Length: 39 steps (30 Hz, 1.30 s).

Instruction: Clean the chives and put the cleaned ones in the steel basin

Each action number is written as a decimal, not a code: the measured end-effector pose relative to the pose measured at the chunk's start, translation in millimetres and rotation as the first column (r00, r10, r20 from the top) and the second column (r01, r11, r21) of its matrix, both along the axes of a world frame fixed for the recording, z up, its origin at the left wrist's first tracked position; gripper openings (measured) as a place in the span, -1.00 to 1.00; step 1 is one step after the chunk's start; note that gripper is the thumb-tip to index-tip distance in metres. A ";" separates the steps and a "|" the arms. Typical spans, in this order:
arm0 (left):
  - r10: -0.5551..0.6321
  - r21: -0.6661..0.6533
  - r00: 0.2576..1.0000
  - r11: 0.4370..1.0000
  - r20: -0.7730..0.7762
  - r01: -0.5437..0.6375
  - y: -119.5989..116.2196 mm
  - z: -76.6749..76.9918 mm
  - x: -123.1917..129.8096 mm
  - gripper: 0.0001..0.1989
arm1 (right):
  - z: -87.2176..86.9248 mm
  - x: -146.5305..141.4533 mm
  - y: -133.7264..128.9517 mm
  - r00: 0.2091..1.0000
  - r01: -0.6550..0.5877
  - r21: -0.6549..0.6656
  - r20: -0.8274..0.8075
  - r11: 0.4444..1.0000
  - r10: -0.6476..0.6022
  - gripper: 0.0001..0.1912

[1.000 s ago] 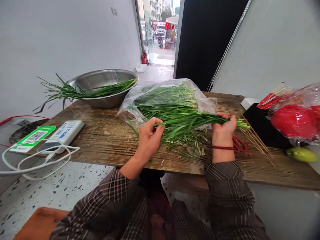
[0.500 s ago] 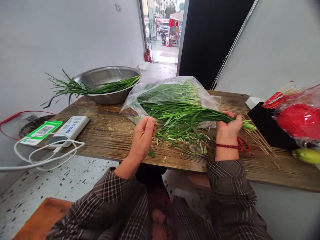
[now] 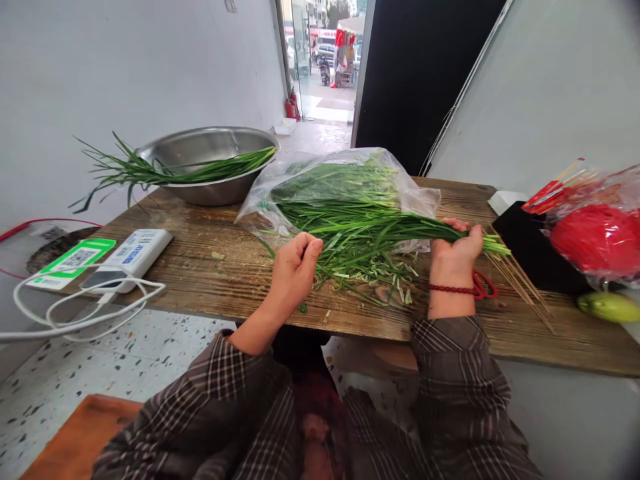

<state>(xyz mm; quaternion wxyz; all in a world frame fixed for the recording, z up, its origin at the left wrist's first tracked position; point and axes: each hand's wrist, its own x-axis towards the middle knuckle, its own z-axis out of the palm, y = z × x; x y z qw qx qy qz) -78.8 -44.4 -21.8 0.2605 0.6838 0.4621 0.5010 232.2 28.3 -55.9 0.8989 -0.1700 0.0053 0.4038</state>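
My right hand [image 3: 456, 250] is closed round a bunch of garlic chives [image 3: 415, 227], pale stem ends pointing right and green leaves reaching left. Beside the leaf ends, my left hand [image 3: 295, 270] is closed, thumb pressed to the fingers; whatever it pinches is hidden. Behind the bunch, a clear plastic bag [image 3: 257, 200] holds more chives. Loose trimmings [image 3: 400, 277] lie on the wooden table [image 3: 220, 280] between my hands. Other chives rest in a steel basin [image 3: 200, 195] at the back left, their leaves hanging over its rim.
At left are a white device [image 3: 133, 257], a green QR card [image 3: 75, 263] and a looped white cable [image 3: 55, 327]. Thin wooden skewers [image 3: 525, 290] and red scissor handles [image 3: 485, 285] lie by my right wrist. Farther right stand a black box [image 3: 535, 257] and a green fruit [image 3: 607, 307].
My left hand has moved slightly right, nearer the chive leaves. The right hand keeps its hold on the bunch. The whole view has shifted a little.
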 end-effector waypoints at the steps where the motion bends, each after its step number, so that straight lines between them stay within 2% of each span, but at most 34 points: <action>1: -0.007 -0.009 1.000 1.000 0.020 0.007 1.0 -2.0 -1.5 -0.65 | 2.2 -1.4 -0.7 0.995 0.001 0.015 -0.097 1.000 0.001 -0.68; 2: -0.018 -0.024 0.999 1.000 0.043 0.019 1.6 -3.8 -2.7 -0.62 | 4.1 -2.7 -1.3 0.987 0.007 0.026 -0.160 1.000 -0.002 -0.68; 5: -0.044 -0.097 0.990 0.994 0.133 0.057 1.6 -7.0 -4.9 -0.58 | 6.8 -5.0 -1.6 0.990 0.026 0.020 -0.137 0.999 -0.023 -0.69; 9: -0.041 -0.178 0.972 0.981 0.232 0.084 -1.4 -5.7 -5.8 -0.48 | 2.2 -2.8 0.8 0.995 0.038 0.009 -0.094 0.999 -0.037 -0.73; 11: -0.059 -0.175 0.979 0.980 0.195 0.094 -2.7 -3.1 -5.4 -0.45 | -2.1 -0.2 3.1 0.997 0.046 0.000 -0.064 0.999 -0.046 -0.74; 15: -0.106 -0.127 0.994 0.986 -0.010 0.103 -3.5 1.6 -3.5 -0.58 | -13.4 7.7 10.1 0.998 0.064 0.001 0.021 0.998 -0.064 -0.74; 18: -0.101 -0.102 0.994 0.990 -0.027 0.098 -2.0 -0.1 -4.1 -0.65 | -25.0 15.6 16.4 0.982 0.114 -0.053 0.156 0.992 -0.104 -0.74; 20: -0.078 -0.090 0.996 0.993 0.036 0.081 -0.1 -3.3 -5.9 -0.67 | -33.6 20.9 20.4 0.951 0.159 -0.095 0.282 0.983 -0.127 -0.75; 23: -0.054 -0.110 0.974 0.991 0.222 0.080 3.3 -6.4 -8.2 -0.69 | -44.7 27.5 25.8 0.898 0.190 -0.096 0.418 0.977 -0.134 -0.76; 27: -0.027 -0.165 0.833 0.976 0.552 0.141 7.1 0.1 -9.0 -0.67 | -52.9 34.0 31.7 0.914 0.192 -0.095 0.381 0.977 -0.143 -0.78; 29: -0.009 -0.178 0.775 0.972 0.631 0.156 7.4 5.4 -10.0 -0.67 | -55.4 37.2 34.2 0.920 0.203 -0.089 0.358 0.975 -0.158 -0.78; 30: -0.011 -0.190 0.772 0.967 0.635 0.169 6.8 7.5 -10.6 -0.67 | -56.6 38.7 35.3 0.918 0.207 -0.076 0.361 0.975 -0.166 -0.78; 32: -0.036 -0.235 0.818 0.950 0.574 0.206 4.2 9.5 -11.0 -0.67 | -59.3 41.5 37.1 0.909 0.207 -0.035 0.378 0.978 -0.178 -0.75; 35: -0.174 -0.302 0.928 0.912 0.330 0.278 -0.2 7.1 -7.2 -0.69 | -62.4 43.8 38.2 0.901 0.172 0.034 0.399 0.984 -0.171 -0.71; 37: -0.304 -0.328 0.935 0.878 0.182 0.349 -0.3 2.8 -1.7 -0.77 | -62.0 43.4 37.4 0.901 0.152 0.052 0.404 0.987 -0.160 -0.69; 39: -0.378 -0.357 0.916 0.844 0.131 0.399 3.4 -2.9 4.8 -0.85 | -58.7 40.7 35.3 0.907 0.139 0.049 0.394 0.989 -0.148 -0.69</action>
